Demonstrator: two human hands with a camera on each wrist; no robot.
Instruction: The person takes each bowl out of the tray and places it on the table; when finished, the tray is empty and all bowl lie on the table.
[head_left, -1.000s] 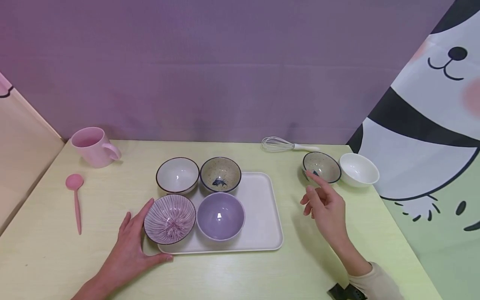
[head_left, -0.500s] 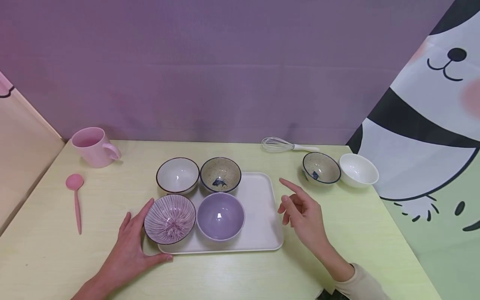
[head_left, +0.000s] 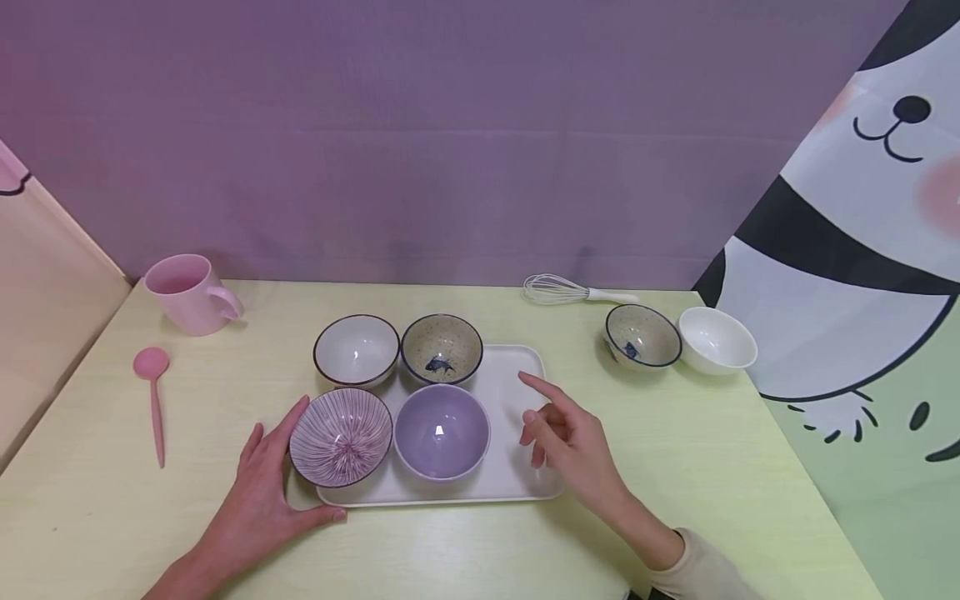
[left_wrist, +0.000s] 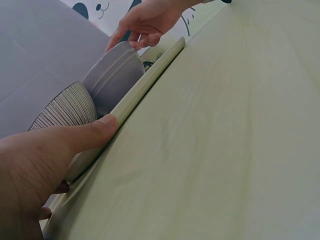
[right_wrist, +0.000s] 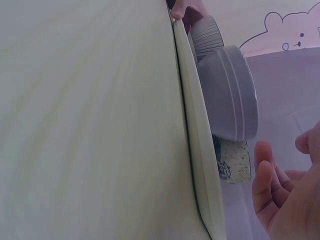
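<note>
My left hand (head_left: 258, 492) grips the near-left corner of a white tray (head_left: 521, 433); the thumb lies along its front rim (left_wrist: 145, 80) in the left wrist view. Beside those fingers sits a purple-striped bowl (head_left: 341, 437). A plain purple bowl (head_left: 441, 433) stands to its right. Behind them are a white bowl with a dark rim (head_left: 356, 350) and a speckled bowl with a blue fish (head_left: 442, 346). My right hand (head_left: 573, 450) hovers over the tray's right part, holding nothing, its index finger extended and the others loosely curled.
At the back right stand another speckled bowl (head_left: 645, 335) and a white bowl (head_left: 717, 340), close together. A whisk (head_left: 573, 290) lies along the back edge. On the left are a pink mug (head_left: 187, 296) and a pink spoon (head_left: 153, 400).
From near the speckled bowl at the right, my right hand has moved left and is over the tray. My left hand and the bowls have stayed in place.
</note>
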